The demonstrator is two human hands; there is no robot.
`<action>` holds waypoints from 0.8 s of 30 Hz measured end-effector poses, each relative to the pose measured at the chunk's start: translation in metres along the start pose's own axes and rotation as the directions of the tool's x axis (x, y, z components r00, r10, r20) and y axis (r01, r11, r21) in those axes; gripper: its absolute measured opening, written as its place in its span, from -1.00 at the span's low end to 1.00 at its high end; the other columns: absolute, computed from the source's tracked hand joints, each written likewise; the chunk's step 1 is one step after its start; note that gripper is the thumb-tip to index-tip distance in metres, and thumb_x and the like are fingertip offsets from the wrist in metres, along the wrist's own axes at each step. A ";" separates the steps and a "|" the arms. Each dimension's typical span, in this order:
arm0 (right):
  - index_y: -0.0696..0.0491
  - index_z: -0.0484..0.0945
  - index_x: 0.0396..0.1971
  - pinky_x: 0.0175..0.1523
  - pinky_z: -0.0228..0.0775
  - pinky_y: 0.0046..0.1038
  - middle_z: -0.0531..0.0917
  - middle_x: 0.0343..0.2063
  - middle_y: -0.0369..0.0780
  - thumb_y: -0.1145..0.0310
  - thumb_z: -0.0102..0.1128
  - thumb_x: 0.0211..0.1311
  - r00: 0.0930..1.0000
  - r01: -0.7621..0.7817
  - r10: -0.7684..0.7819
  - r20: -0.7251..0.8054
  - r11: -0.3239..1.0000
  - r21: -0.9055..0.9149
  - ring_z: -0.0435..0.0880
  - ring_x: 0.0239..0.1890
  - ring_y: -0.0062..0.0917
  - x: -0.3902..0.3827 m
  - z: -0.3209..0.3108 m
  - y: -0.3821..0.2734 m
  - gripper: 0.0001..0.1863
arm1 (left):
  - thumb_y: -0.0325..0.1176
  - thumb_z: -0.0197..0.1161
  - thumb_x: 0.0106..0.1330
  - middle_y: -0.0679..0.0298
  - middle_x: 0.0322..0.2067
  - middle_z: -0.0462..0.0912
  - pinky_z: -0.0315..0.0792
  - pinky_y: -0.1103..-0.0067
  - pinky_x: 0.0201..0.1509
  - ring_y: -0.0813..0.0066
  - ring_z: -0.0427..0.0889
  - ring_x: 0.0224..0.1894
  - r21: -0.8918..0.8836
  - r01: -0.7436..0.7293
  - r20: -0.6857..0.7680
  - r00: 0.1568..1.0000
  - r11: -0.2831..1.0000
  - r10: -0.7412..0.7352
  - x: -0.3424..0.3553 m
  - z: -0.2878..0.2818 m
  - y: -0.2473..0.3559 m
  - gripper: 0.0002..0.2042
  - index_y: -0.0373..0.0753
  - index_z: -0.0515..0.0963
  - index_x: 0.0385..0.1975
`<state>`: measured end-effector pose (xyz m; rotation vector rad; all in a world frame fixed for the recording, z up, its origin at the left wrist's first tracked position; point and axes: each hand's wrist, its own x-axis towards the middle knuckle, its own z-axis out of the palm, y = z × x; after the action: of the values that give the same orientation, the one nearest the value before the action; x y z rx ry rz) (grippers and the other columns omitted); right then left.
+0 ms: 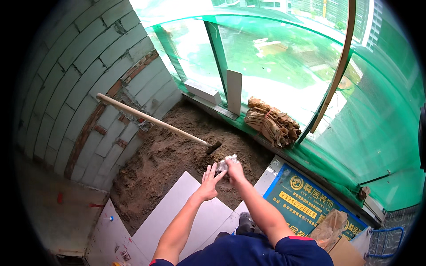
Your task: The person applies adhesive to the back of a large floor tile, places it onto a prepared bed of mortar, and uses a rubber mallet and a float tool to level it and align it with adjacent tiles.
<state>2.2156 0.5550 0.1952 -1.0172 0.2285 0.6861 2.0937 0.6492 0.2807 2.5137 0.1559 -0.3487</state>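
Right hand (234, 170) grips a pale wad (223, 165) over open sand (155, 164) near the tile edge (221, 206), left hand (208, 184) spread.

The floor (153, 232) is partly pale slabs (186, 201), partly loose, lumpy brown sand (146, 181) in the corner. A long-handled tool (155, 121) rests its dark head on the sand. At right lies a green printed sheet (276, 195) with a blue edge, crumpled brown paper (330, 226) on top.
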 end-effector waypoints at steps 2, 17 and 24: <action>0.04 0.57 -0.41 -0.28 0.40 -0.46 0.66 -0.48 -0.32 0.18 0.19 0.28 0.992 0.098 -0.106 -0.064 0.988 -0.119 0.59 -0.43 -0.60 0.012 -0.008 -0.014 -0.77 | -0.75 -0.01 -0.21 0.07 0.48 -0.35 -0.25 0.18 0.50 -0.01 -0.40 0.50 -0.181 -0.024 0.006 1.000 0.983 0.026 -0.007 -0.007 0.002 -0.12 -0.13 0.25 0.34; 0.25 0.43 0.02 0.22 0.18 -0.20 0.43 0.03 0.10 0.03 0.09 0.32 0.790 0.470 -0.577 0.205 0.356 -0.808 0.40 0.10 -0.09 -0.059 -0.021 -0.007 -0.45 | -0.76 0.05 -0.23 0.16 0.29 0.29 0.27 0.55 0.27 0.34 0.26 0.35 -0.973 -0.032 -0.063 0.989 0.229 -0.131 0.003 0.048 -0.010 -0.08 -0.32 0.07 0.37; 0.26 0.49 -0.08 0.03 0.34 -0.12 0.47 -0.10 0.13 0.10 0.22 0.23 0.900 0.390 -0.351 0.257 0.389 -0.834 0.50 -0.09 -0.04 -0.007 -0.082 -0.007 -0.51 | -0.66 0.13 -0.12 0.31 -0.06 0.51 0.30 0.58 0.19 0.50 0.42 0.08 -0.938 -0.145 -0.228 0.943 0.314 -0.243 -0.036 0.090 -0.031 -0.47 -0.27 0.45 -0.01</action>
<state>2.2253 0.4811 0.1604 -1.9874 -0.4699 0.3621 2.0343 0.6216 0.2031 1.2936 0.4358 0.1691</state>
